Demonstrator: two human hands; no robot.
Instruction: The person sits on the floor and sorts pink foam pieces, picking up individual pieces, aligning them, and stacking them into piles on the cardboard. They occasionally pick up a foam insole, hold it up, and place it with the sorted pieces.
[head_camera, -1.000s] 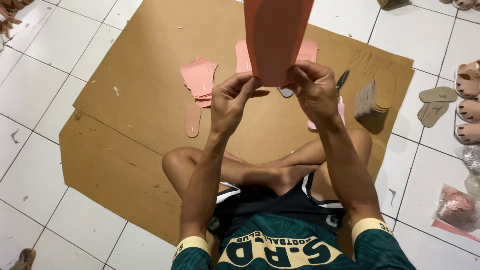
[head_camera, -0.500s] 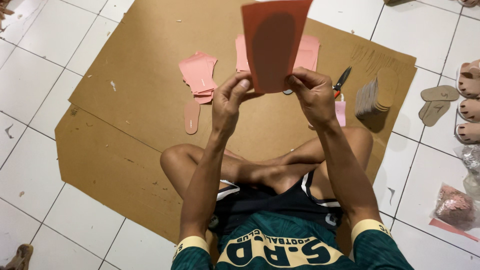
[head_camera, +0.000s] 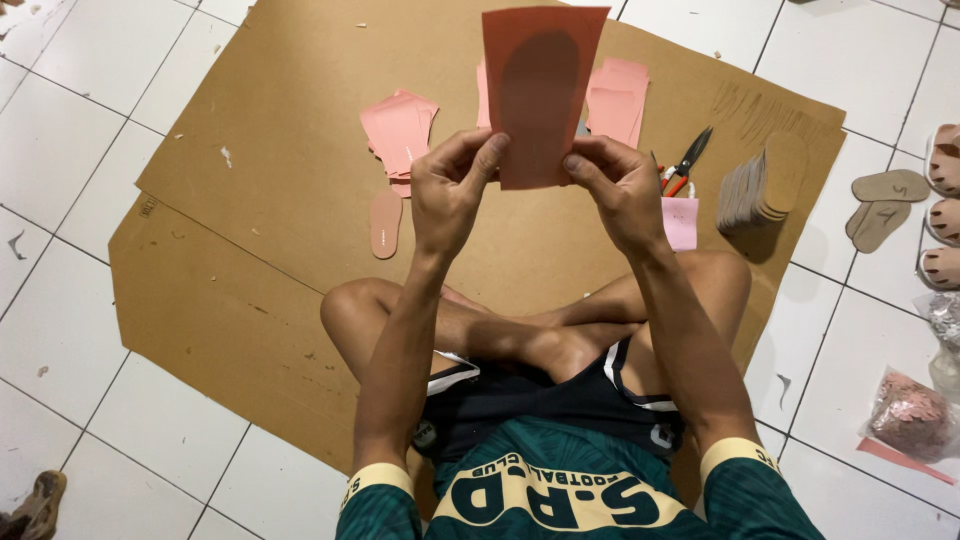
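Head view: seated cross-legged on the cardboard mat (head_camera: 250, 300), you pinch a salmon sheet (head_camera: 540, 95) by its lower edge, left hand (head_camera: 452, 190) and right hand (head_camera: 615, 190) both gripping it, a dark sole shape showing through, uncut. On the mat beyond it: one cut pink insole (head_camera: 385, 222), pink stacks (head_camera: 400, 130), scissors (head_camera: 685, 162). Judged early: most sheets remain.
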